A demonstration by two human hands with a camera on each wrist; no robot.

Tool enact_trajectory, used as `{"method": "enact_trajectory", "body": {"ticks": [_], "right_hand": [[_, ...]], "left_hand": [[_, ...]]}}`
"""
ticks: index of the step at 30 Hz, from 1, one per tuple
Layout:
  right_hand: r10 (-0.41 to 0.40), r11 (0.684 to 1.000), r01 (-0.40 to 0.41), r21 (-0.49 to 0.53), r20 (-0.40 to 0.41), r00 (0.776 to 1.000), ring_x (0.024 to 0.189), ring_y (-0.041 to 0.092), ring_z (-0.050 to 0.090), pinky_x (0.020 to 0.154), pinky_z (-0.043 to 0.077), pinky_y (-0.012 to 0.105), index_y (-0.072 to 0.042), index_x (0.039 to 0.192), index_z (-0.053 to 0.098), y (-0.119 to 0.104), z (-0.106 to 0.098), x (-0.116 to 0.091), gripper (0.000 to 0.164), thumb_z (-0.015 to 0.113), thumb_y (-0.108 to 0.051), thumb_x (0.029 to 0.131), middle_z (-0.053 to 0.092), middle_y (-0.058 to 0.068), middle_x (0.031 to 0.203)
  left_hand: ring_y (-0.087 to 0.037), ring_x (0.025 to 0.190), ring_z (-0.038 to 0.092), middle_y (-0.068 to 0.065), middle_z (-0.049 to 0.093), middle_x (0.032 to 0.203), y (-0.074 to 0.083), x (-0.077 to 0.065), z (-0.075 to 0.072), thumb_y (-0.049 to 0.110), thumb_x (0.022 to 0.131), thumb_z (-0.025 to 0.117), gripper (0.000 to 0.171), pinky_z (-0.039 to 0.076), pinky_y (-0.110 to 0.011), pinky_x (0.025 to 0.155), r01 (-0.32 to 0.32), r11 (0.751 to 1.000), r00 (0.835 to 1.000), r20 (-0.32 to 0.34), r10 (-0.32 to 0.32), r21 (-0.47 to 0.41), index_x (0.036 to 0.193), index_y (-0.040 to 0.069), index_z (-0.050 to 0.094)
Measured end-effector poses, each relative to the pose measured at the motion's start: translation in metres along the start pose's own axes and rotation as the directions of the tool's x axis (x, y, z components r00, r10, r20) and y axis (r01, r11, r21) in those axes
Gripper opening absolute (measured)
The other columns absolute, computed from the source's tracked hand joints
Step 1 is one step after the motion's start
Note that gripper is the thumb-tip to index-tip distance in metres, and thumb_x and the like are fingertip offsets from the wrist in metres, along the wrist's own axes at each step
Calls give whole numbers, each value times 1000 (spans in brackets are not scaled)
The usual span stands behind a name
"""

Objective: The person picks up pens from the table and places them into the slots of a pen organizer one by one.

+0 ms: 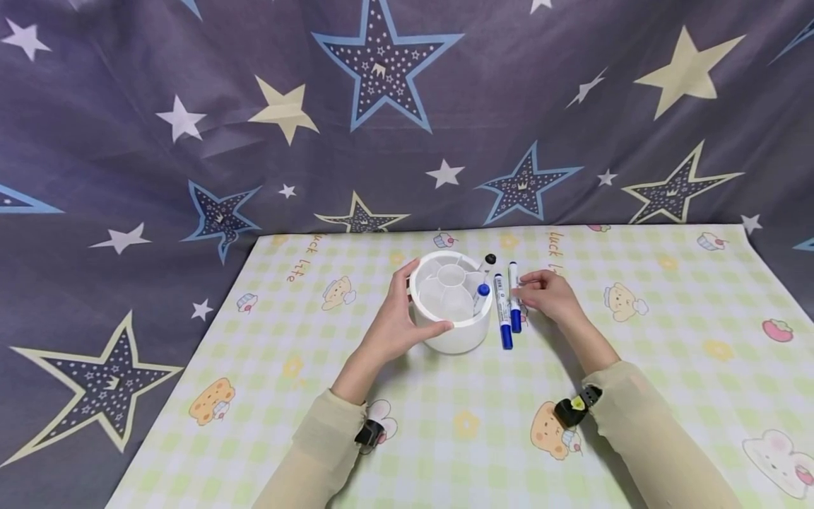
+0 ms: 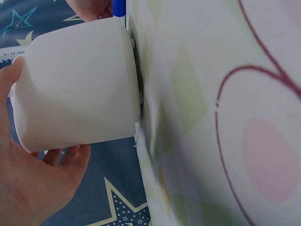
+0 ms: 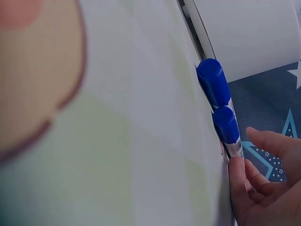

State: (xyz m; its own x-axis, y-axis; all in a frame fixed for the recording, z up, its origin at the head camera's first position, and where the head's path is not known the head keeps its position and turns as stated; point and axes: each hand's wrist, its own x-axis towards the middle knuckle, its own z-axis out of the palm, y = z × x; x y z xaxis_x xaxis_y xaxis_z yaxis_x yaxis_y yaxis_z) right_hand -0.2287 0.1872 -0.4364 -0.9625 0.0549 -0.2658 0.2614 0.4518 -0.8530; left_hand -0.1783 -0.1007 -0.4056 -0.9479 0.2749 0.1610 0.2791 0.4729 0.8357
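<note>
My left hand (image 1: 392, 326) grips the cup (image 1: 456, 341), so my right hand (image 1: 555, 298), thumb apart, should pinch the outer marker (image 1: 514, 305) mid-barrel.

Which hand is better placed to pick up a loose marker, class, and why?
Probably the right hand: it is right at the nearer loose marker, while the left hand grips the holder, which stands between it and both loose markers.
</note>
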Motion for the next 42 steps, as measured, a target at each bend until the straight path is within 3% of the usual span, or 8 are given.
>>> {"method": "enact_trajectory", "body": {"ticks": [18,42], "right_hand": [[-26,986,22,-166,-21,999,79,17,51,69,41,25,1,125,58,-3,4,-2,50,76,-26,88,62,7,94],[-51,981,44,-188,-30,998,82,19,54,74,42,26,2,124,61,-2,3,-2,42,70,-18,89,63,10,98]], "left_hand": [[-26,138,45,-7,30,159,0,1,0,26,72,90,111,42,-44,113,-7,1000,1000,-3,7,2,157,18,18],[-26,138,45,-6,31,158,0,0,1,24,72,89,110,41,-46,113,8,1000,1000,-1,-8,-16,157,19,18]]}}
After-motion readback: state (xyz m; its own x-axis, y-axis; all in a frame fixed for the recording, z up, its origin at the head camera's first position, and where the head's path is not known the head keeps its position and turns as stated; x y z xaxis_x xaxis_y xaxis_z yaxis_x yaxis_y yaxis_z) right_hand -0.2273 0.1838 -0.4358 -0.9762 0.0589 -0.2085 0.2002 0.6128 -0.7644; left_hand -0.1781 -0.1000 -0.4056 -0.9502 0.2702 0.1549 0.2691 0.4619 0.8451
